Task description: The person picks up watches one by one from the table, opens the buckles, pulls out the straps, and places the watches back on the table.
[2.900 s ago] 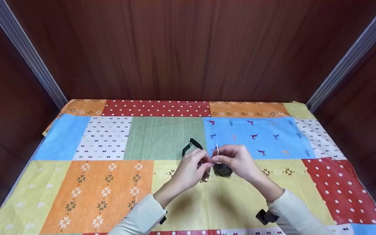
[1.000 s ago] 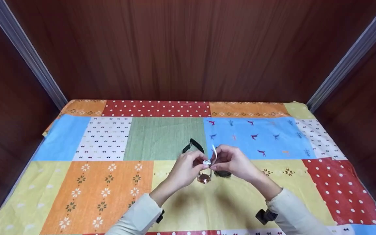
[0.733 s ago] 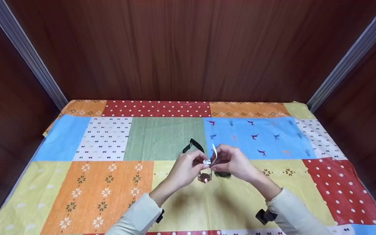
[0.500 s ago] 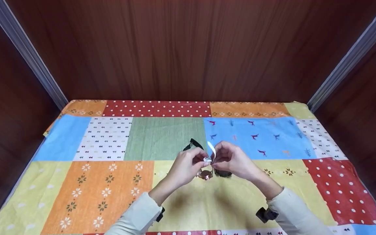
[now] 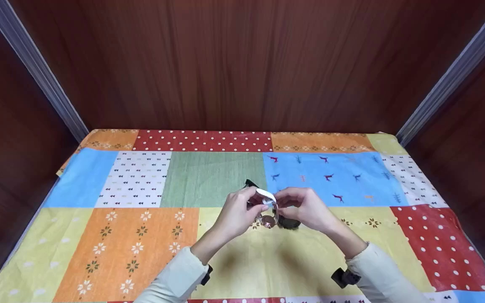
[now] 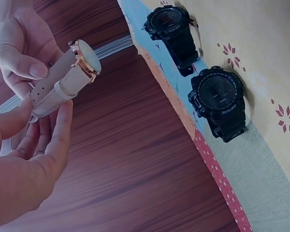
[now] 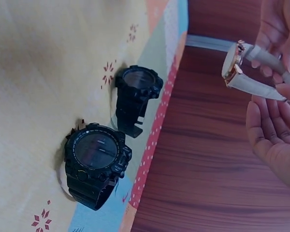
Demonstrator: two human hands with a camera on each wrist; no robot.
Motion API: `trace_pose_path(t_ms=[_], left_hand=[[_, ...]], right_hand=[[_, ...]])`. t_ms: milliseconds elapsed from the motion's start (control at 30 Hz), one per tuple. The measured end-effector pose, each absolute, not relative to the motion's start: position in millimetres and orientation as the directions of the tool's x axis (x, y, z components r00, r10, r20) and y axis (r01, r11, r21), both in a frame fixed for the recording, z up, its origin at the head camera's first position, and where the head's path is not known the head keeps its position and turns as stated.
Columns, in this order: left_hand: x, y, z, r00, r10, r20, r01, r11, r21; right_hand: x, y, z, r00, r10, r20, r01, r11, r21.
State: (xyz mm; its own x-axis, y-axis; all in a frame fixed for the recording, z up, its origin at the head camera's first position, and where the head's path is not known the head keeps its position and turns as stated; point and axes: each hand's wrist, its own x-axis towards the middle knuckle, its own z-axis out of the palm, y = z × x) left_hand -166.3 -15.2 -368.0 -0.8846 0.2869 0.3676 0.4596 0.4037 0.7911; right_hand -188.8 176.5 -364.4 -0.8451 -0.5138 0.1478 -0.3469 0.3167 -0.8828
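Both hands hold a wristwatch with a pale strap (image 6: 63, 92) and a rose-gold case (image 5: 268, 221), raised above the tablecloth with the case hanging below the fingers. My left hand (image 5: 236, 212) pinches the strap near its buckle end. My right hand (image 5: 305, 208) pinches the strap's other side. In the left wrist view the strap bends into a loop, with a keeper band round it and small holes along one part. Beneath the hands lie two black digital watches: the right one (image 7: 97, 152) shows its dial, while the left one (image 6: 217, 94) is mostly hidden by my left hand in the head view.
A patchwork tablecloth (image 5: 133, 252) covers the table. Dark wood panels (image 5: 242, 63) rise behind it and at both sides, with grey metal strips at the corners. A small black device (image 5: 345, 277) sits at the right sleeve.
The white strap end, upright by the right hand before, now bends over toward the left hand. The hanging case has shifted slightly right and up, and the hands have turned a little.
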Motion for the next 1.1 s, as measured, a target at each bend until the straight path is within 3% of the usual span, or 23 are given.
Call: trace_pose_path(t_ms=[500, 1100], left_hand=[[-170.1, -23.3, -365.3, -0.918, 0.205, 0.341, 0.388, 0.28, 0.878], [-173.7, -32.6, -368.2, -0.931, 0.135, 0.339, 0.364, 0.269, 0.892]], right_hand=[[-193.2, 184.8, -365.2, -0.873, -0.464, 0.149, -0.308, 0.287, -0.907], [-197.2, 186.9, -368.5, -0.906, -0.399, 0.141, -0.229, 0.183, -0.956]])
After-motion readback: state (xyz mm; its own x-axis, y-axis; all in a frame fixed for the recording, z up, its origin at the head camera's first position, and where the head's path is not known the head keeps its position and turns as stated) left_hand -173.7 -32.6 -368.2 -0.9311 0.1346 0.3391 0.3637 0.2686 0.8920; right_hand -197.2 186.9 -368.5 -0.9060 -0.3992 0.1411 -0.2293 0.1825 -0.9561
